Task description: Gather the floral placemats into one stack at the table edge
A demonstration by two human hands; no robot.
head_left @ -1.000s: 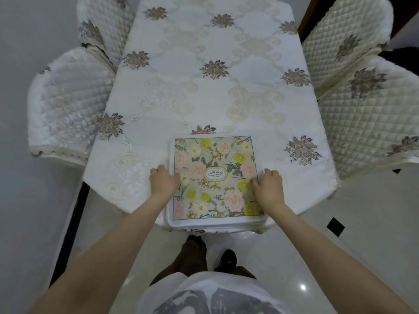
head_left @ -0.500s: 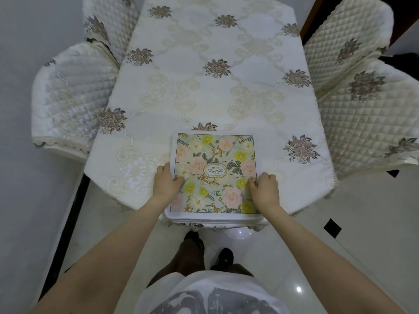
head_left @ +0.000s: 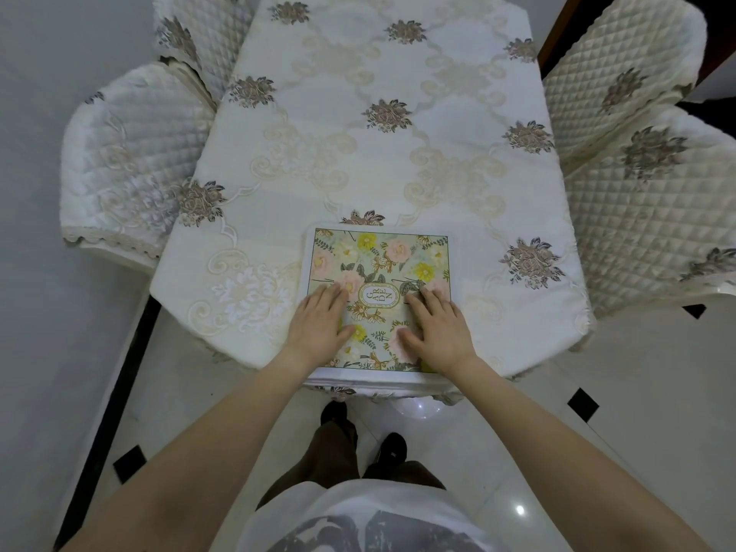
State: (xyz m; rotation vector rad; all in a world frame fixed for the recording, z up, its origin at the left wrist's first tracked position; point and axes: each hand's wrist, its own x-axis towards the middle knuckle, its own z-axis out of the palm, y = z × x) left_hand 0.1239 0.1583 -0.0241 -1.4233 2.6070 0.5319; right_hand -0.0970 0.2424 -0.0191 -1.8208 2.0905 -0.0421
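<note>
A stack of floral placemats point(head_left: 382, 260) lies at the near edge of the table point(head_left: 378, 125), squared up, with pink and yellow flowers and an oval "GARDEN" label on top. White edges of lower mats show at the stack's front. My left hand point(head_left: 320, 326) rests flat on the left half of the top mat, fingers spread. My right hand point(head_left: 436, 328) lies flat on the right half, fingers apart. Neither hand grips anything.
The table wears a cream embroidered cloth with brown flower motifs. Quilted chairs stand on both sides: left chairs point(head_left: 123, 161), right chairs point(head_left: 645, 165). Glossy white floor tiles point(head_left: 637, 392) and my feet point(head_left: 358, 436) show below the table's near edge.
Both hands have left the stack's side edges and moved inward onto the top mat, lying flat. The view has shifted slightly.
</note>
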